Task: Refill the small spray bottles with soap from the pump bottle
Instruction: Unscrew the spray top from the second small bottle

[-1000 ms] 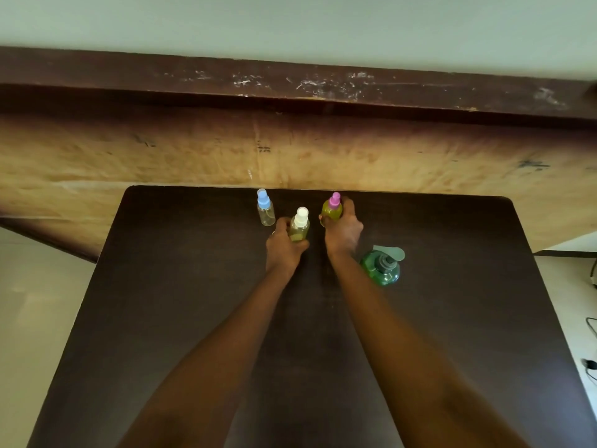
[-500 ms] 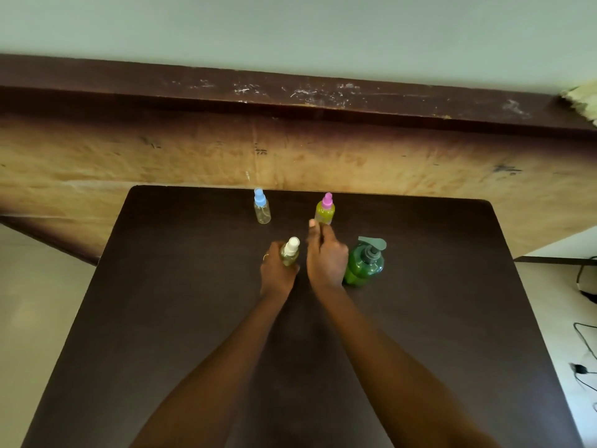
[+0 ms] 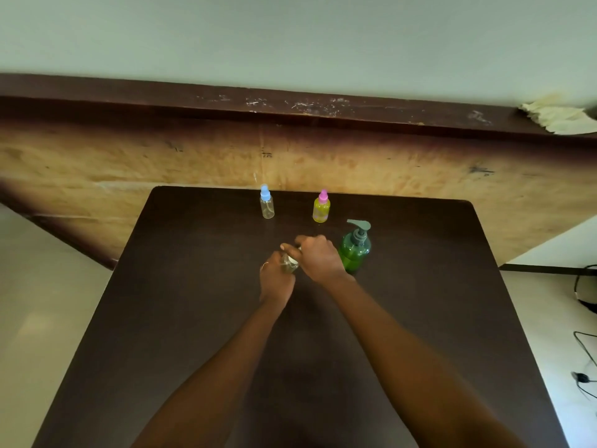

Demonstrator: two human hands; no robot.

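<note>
Here, two hands close on one small bottle

We can make out little of the thing that matters most. The white-capped spray bottle [image 3: 289,264] is at the middle of the dark table [image 3: 193,318], and only a sliver of its white top and a patch of clear, faintly yellowish body show between the two hands. We cannot tell whether its base rests on the table.

Starting from the left, the blue-capped spray bottle [image 3: 267,204] stands upright near the table's far edge, its clear body looking almost empty. Nearer to us, the left hand [image 3: 276,281] reaches in along a straight forearm and wraps its fingers round the lower body of the white-capped spray bottle. A thin ring [image 3: 265,265] shows on one finger. The right hand [image 3: 318,258] comes across from the right with the wrist bent inward. Its fingers curl down over the bottle's top and clamp on the cap, covering nearly all of it.

Further right, the pink-capped spray bottle [image 3: 321,209] stands upright by the far edge, well apart from the blue one and full of yellow-green liquid. The green pump bottle [image 3: 354,250] stands just beside the right hand, grey pump head on top; we cannot tell whether the two touch. At the far right a crumpled pale cloth [image 3: 562,119] lies on the brown ledge [image 3: 290,108], cut off by the frame, and black cables [image 3: 584,286] trail partly out of sight.
</note>
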